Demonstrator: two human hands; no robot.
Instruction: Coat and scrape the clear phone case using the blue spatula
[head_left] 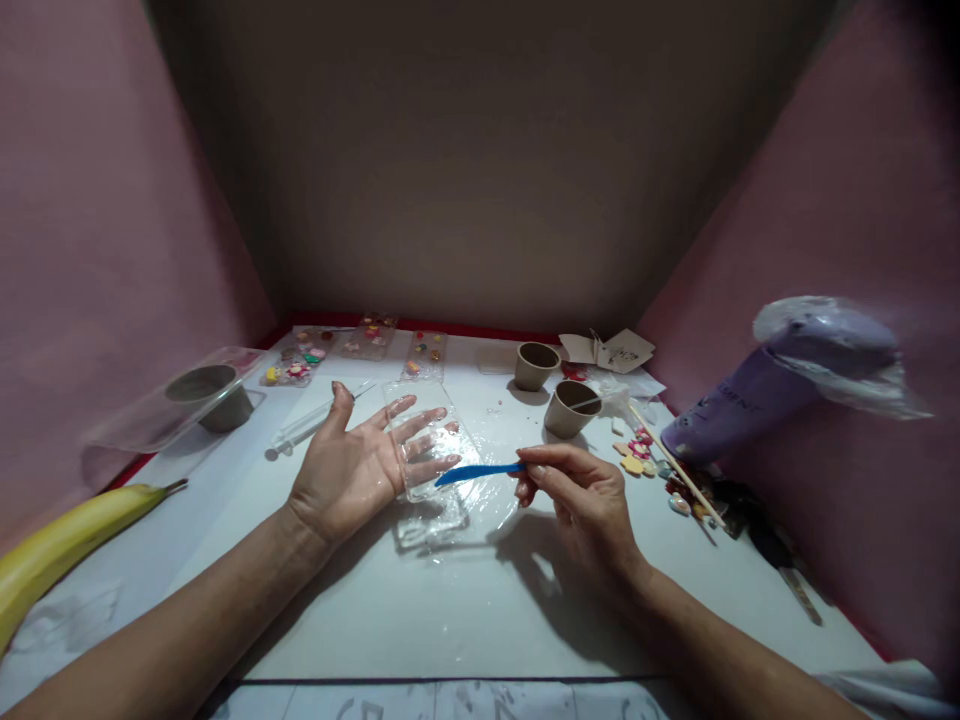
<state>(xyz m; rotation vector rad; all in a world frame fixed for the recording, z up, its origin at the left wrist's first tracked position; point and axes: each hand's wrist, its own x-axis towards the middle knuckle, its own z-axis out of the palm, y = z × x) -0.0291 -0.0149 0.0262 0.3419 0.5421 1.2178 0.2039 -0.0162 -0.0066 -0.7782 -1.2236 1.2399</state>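
Note:
My left hand (352, 455) is turned palm up with its fingers spread, and a clear phone case (439, 430) rests across the fingers, which show through it. A wet-looking shine covers the fingers and the case. Between the thumb and fingers of my right hand (581, 490) is a slim blue plastic knife (480, 471). Its blade points left and overlaps the near edge of the case; whether it touches cannot be seen. On the white sheet beneath lie glossy clear smears (495, 500). A clear syringe (304, 428) lies behind my left thumb.
Two brown cups (535, 368) stand at the back right, the nearer holding a stick. Small charms (636, 458), a wooden stick (675, 465) and a purple bottle (742, 405) are to the right. Decorated clear cases (424, 352) lie behind. A banana (75, 535) and a plastic tray (180, 400) are left.

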